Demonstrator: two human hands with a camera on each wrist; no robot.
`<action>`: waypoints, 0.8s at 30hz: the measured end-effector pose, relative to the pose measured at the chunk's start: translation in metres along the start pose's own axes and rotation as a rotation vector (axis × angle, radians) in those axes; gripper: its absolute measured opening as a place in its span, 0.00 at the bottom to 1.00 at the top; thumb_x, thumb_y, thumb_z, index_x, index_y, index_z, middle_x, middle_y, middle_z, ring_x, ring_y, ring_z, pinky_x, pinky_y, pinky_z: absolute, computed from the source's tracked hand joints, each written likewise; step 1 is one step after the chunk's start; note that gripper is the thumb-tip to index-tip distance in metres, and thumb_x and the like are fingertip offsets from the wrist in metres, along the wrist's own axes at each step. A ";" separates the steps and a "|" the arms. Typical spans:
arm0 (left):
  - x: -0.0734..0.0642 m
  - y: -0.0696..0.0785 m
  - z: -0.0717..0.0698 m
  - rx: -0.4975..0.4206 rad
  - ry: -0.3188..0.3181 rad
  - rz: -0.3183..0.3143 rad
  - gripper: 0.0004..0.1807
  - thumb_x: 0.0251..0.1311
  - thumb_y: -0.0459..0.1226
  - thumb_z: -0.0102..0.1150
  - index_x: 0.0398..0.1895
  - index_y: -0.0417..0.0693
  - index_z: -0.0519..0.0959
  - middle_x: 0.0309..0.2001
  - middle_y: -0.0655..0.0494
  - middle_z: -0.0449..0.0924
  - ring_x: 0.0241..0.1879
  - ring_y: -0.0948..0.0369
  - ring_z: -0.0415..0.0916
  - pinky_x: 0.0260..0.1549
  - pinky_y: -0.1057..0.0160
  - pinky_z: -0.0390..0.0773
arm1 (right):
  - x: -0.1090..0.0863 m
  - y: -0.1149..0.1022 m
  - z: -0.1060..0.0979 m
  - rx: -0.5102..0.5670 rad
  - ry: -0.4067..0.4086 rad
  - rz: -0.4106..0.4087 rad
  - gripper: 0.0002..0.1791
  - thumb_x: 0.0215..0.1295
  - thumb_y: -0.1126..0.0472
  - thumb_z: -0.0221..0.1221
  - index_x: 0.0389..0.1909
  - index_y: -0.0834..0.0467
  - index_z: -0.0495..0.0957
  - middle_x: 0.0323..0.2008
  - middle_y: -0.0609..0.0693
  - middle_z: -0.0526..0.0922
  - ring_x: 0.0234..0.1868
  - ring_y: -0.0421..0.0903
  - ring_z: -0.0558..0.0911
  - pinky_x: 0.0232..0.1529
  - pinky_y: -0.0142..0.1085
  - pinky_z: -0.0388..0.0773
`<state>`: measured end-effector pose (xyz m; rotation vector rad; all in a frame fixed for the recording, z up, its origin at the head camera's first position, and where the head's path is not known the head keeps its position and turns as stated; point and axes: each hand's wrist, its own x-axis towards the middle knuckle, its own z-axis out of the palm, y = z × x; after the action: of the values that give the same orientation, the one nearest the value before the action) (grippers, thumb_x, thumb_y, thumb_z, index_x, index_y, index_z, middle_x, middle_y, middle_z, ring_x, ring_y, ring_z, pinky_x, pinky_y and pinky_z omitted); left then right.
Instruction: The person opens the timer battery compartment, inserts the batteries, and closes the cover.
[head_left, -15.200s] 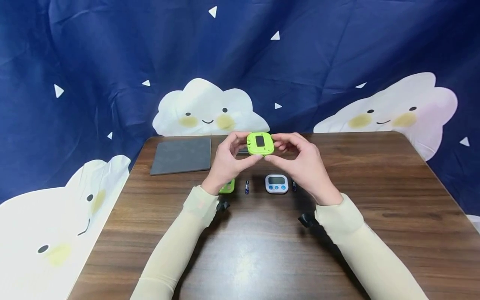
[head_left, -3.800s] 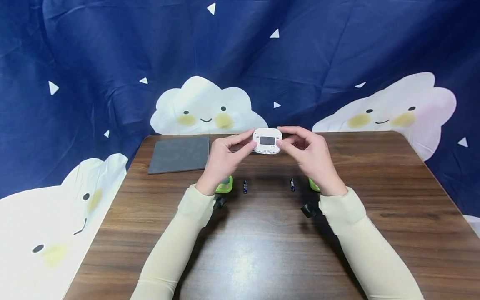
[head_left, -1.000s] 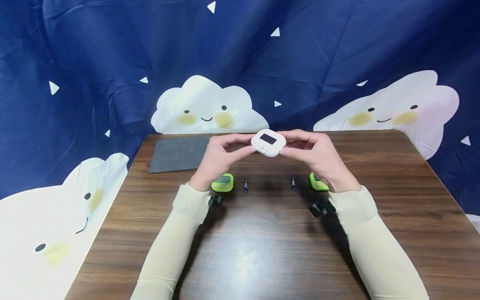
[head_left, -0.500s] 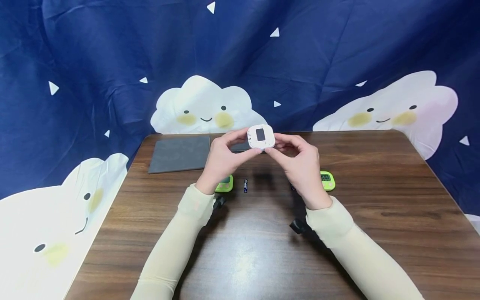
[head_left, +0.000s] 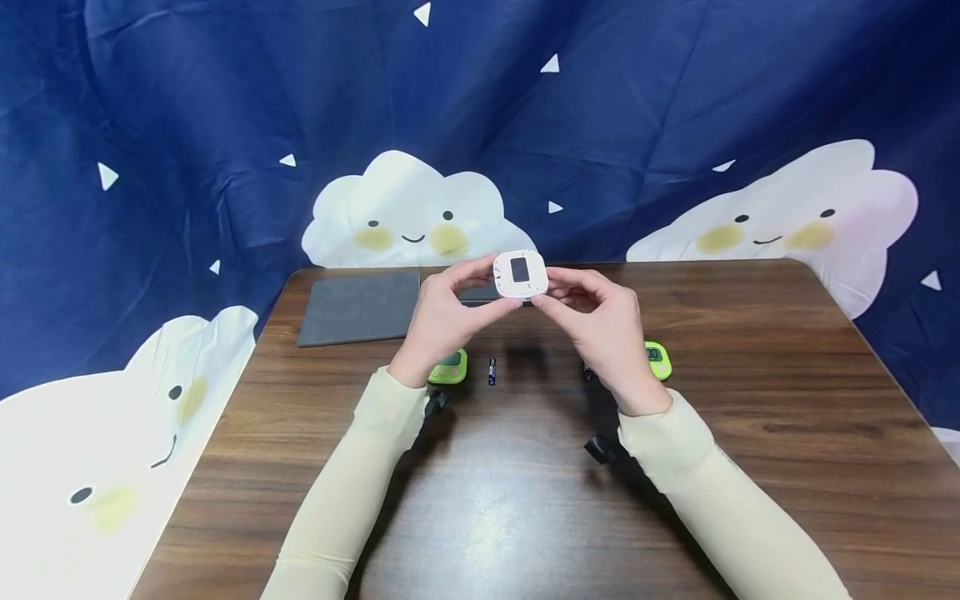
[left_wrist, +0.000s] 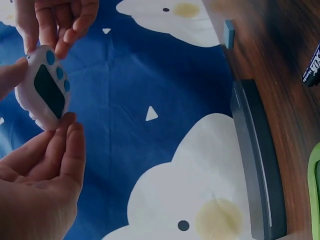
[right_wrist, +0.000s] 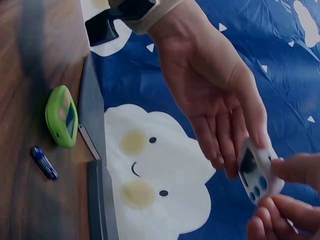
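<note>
We see the left hand (head_left: 447,317) and the right hand (head_left: 606,325) both pinching the white timer (head_left: 534,276) by its edges, raised above the counter (head_left: 480,483), its back toward us; below lie 2 green timers (head_left: 452,369) and 2 batteries (head_left: 492,371).

A table (head_left: 787,433) (wood-grained) bears green timers (head_left: 659,362), batteries (head_left: 492,371) and a grey panel (head_left: 358,309).

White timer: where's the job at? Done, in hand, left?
Looks done: the green timer on the right shows digits. In hand: the white timer, gripped by the left hand and the right hand, back toward the head camera; no digits readable on its screen. Likely left: a battery and a second battery lie on the table; the green timer on the left shows no readable digits.
</note>
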<state>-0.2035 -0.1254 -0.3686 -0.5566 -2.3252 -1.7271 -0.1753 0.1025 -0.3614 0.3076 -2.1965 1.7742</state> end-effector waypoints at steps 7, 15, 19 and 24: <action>0.000 0.001 -0.004 -0.023 -0.038 0.010 0.30 0.60 0.41 0.85 0.67 0.52 0.88 0.54 0.54 0.94 0.55 0.59 0.89 0.65 0.50 0.87 | 0.010 0.003 -0.018 0.073 -0.154 -0.007 0.23 0.67 0.68 0.78 0.62 0.62 0.90 0.45 0.40 0.92 0.46 0.38 0.90 0.52 0.24 0.88; 0.000 0.000 -0.006 -0.077 -0.108 0.053 0.32 0.59 0.35 0.85 0.68 0.44 0.87 0.56 0.47 0.92 0.57 0.55 0.88 0.71 0.42 0.84 | 0.017 0.007 -0.030 0.095 -0.272 0.015 0.27 0.65 0.70 0.78 0.65 0.61 0.88 0.46 0.44 0.93 0.46 0.42 0.91 0.50 0.28 0.90; 0.000 0.000 -0.007 -0.073 -0.113 0.060 0.33 0.58 0.36 0.85 0.68 0.44 0.86 0.56 0.47 0.92 0.58 0.55 0.88 0.71 0.41 0.84 | 0.017 0.008 -0.031 0.091 -0.273 0.016 0.27 0.64 0.70 0.79 0.65 0.61 0.88 0.46 0.45 0.93 0.45 0.42 0.90 0.50 0.28 0.90; 0.000 -0.002 -0.006 -0.037 -0.105 0.070 0.32 0.58 0.37 0.85 0.68 0.46 0.87 0.55 0.49 0.92 0.57 0.56 0.88 0.69 0.48 0.86 | 0.016 0.004 -0.032 0.078 -0.301 0.079 0.27 0.67 0.69 0.77 0.67 0.62 0.87 0.43 0.43 0.93 0.43 0.40 0.90 0.47 0.27 0.89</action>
<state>-0.2048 -0.1314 -0.3681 -0.7430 -2.3174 -1.7520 -0.1888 0.1349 -0.3531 0.5439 -2.3722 1.9699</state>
